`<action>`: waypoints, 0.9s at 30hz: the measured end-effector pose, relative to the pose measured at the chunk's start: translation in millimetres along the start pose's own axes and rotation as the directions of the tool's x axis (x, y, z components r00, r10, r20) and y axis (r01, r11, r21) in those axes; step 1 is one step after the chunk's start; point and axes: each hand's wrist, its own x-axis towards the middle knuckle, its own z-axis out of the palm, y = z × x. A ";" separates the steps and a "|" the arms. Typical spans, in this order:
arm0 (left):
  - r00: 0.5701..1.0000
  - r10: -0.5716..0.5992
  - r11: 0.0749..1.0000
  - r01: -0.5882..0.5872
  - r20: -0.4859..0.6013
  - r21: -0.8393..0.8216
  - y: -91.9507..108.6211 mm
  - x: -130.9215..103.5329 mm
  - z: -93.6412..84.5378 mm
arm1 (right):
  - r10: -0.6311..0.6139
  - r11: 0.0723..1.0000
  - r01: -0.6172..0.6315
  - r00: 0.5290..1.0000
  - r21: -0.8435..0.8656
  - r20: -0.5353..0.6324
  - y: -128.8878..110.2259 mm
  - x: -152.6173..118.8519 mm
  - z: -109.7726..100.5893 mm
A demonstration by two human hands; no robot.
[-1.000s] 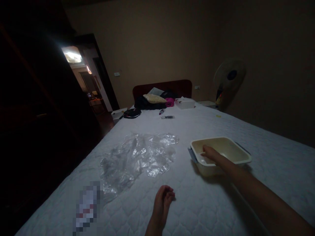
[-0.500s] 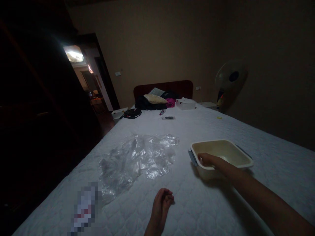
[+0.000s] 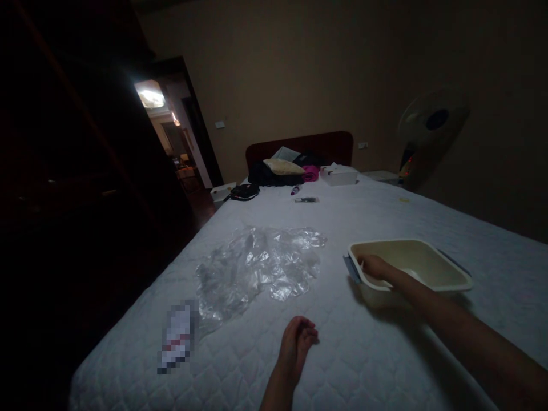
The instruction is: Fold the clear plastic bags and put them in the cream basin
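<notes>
My right hand (image 3: 373,266) reaches over the near rim into a cream plastic basin (image 3: 413,290) with grey side handles, at the right of the bed. Its fingers are curled close to the inner left wall; what they grip, if anything, is hidden. My left hand (image 3: 302,337) hovers low over the quilted white bed cover, fingers loosely bent and nothing in them. Left of it, a crumpled clear plastic sheet (image 3: 261,262) lies spread out. A blurred-out white item with a red band (image 3: 177,337) lies near the left edge.
Farther up the bed (image 3: 363,217) lie a small packaged item (image 3: 306,200), a purple-capped tube (image 3: 295,189), a black bag (image 3: 245,192), a white box (image 3: 339,175) and a heap of clothes (image 3: 274,174). A fan (image 3: 434,123) stands at the right.
The view has shifted so that everything sits farther right. My right hand stays inside the basin by its left wall, and my left hand still hovers over the bed.
</notes>
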 end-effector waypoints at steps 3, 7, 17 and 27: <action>0.999 -0.012 0.999 0.014 0.051 -0.033 1.2 1.2 -4.5 | 0.080 0.997 -0.080 0.989 0.011 -0.127 -16.6 13.5 1.0; 0.992 -0.074 0.986 0.088 0.098 -0.144 4.4 0.7 -7.3 | 0.107 0.993 -0.115 0.883 0.009 -0.457 -55.8 -6.6 -4.6; 0.989 -0.068 0.975 0.093 0.129 -0.201 3.4 -2.1 -10.4 | -0.616 0.684 0.689 0.721 -0.239 0.317 -146.9 -34.7 57.4; 0.989 -0.073 0.975 0.098 0.132 -0.199 4.2 -2.6 -9.4 | -0.467 0.758 0.600 0.774 -0.257 0.428 -126.6 -19.4 110.7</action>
